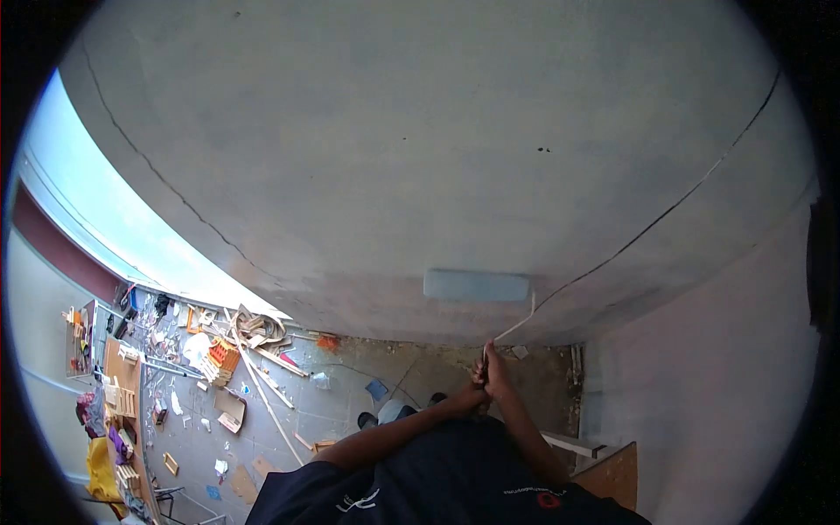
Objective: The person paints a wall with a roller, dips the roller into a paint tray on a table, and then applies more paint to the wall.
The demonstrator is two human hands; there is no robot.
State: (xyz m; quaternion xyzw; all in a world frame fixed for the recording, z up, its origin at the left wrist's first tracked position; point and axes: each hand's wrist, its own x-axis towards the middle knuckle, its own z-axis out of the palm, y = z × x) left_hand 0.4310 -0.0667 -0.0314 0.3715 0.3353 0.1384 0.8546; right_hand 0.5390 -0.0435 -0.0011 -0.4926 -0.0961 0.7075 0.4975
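Note:
A pale paint roller (477,285) lies flat against the grey-white wall (437,157), low down near the floor line. Its thin white wire frame curves down from the roller's right end into my hands. My left hand (477,378) and my right hand (499,374) are clasped together around the roller's handle, right next to each other, with both forearms reaching forward from my dark shirt. The handle itself is mostly hidden inside the fists.
A thin dark line (665,210) crosses the wall to the right. The floor at left is littered with wood offcuts (254,332), long battens (267,394), cardboard (230,409) and cloth (101,455). A wooden board (612,472) stands at lower right.

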